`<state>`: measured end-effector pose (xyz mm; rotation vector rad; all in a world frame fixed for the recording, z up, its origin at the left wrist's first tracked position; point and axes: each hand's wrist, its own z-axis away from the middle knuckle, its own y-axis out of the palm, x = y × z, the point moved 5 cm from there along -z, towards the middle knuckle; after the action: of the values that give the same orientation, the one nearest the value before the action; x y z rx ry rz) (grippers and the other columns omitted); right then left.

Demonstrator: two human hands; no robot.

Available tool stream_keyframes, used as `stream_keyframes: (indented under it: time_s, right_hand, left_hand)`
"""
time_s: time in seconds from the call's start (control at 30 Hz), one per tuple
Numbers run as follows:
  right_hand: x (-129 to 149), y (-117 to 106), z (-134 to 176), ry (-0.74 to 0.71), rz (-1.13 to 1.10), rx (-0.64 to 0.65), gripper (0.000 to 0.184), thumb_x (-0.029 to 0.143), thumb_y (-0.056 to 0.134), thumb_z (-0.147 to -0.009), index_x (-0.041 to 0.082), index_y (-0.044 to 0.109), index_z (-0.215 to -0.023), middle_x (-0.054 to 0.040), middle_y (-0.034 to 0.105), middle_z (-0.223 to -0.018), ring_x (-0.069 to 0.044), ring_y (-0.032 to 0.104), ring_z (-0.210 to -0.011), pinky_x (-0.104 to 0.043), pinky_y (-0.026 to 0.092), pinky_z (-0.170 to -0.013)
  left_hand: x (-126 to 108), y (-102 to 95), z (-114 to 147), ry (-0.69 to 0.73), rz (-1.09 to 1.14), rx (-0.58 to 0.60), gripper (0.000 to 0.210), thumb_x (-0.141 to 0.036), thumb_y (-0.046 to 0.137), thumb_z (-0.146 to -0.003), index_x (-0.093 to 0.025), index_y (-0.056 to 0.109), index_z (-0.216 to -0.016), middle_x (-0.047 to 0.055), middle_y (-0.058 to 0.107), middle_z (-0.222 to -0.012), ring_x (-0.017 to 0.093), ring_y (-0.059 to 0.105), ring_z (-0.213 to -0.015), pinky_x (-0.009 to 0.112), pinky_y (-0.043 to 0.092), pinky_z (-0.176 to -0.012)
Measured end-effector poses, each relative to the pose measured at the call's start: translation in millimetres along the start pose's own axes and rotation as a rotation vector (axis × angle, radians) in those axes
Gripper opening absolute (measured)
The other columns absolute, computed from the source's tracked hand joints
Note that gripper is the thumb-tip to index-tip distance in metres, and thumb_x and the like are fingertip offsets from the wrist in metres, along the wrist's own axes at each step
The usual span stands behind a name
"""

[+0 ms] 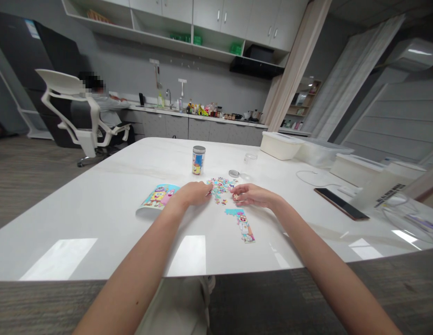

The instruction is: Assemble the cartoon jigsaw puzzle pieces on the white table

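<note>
A heap of small colourful jigsaw puzzle pieces [221, 184] lies on the white table between my hands. My left hand [196, 192] is at the heap's left edge, its fingers drawn together; whatever they hold is hidden. On the right side, my right hand [253, 195] pinches a single puzzle piece [236, 197] with its plain beige back showing. Nearer to me is a joined, L-shaped section of puzzle [244, 225] with cartoon figures. A curled picture sheet [155, 197] with cartoon characters lies left of my left hand, partly covered by that arm.
Behind the heap stand a picture-covered jar [198, 160] with a metal lid, a loose round lid [233, 173] and a clear container [250, 159]. To the right are a phone [341, 204], cables and storage boxes [282, 145]. A person sits in a white chair [94, 118] at back left.
</note>
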<state>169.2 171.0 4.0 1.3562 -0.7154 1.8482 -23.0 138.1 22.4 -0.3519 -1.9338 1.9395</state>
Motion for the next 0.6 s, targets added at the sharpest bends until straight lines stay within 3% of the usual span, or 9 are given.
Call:
stream_keyframes:
  time_s: [0.27, 0.4, 0.53, 0.6]
  right_hand:
    - [6.6, -11.6, -10.2, -0.267, 0.124, -0.185, 0.022, 0.009, 0.077, -0.059, 0.016, 0.068, -0.077, -0.0023, 0.068, -0.080, -0.014, 0.065, -0.076, -0.026, 0.053, -0.075]
    - [6.8, -11.7, -9.2, -0.252, 0.104, -0.198, 0.023, 0.014, 0.079, -0.059, 0.016, 0.067, -0.078, -0.0028, 0.069, -0.076, -0.013, 0.064, -0.070, -0.025, 0.052, -0.067]
    - [6.1, -11.8, -8.2, -0.197, 0.155, -0.243, 0.021, 0.021, 0.079, -0.064, 0.014, 0.067, -0.080, -0.0026, 0.067, -0.073, -0.008, 0.058, -0.054, -0.018, 0.041, -0.047]
    - [5.9, -10.3, -8.6, -0.186, 0.135, -0.228, 0.022, 0.022, 0.079, -0.064, 0.014, 0.067, -0.080, -0.0021, 0.067, -0.072, -0.006, 0.054, -0.049, -0.018, 0.038, -0.044]
  left_hand:
    - [2.3, 2.5, -0.7, -0.018, -0.002, -0.001, 0.033, -0.032, 0.037, -0.090, -0.019, 0.054, -0.116, 0.014, 0.068, -0.101, 0.025, 0.065, -0.090, 0.033, 0.047, -0.073]
    - [2.4, 3.4, -1.3, -0.014, -0.003, -0.003, 0.033, -0.031, 0.037, -0.090, -0.019, 0.054, -0.115, 0.014, 0.068, -0.100, 0.025, 0.065, -0.089, 0.033, 0.047, -0.073]
    - [1.6, 2.1, -0.5, -0.008, -0.001, 0.003, 0.034, -0.030, 0.036, -0.089, -0.018, 0.055, -0.115, 0.016, 0.068, -0.101, 0.026, 0.065, -0.090, 0.034, 0.047, -0.073]
    - [1.0, 1.0, 0.5, -0.010, 0.001, 0.011, 0.034, -0.031, 0.036, -0.089, -0.018, 0.054, -0.115, 0.017, 0.068, -0.101, 0.027, 0.065, -0.090, 0.035, 0.047, -0.073]
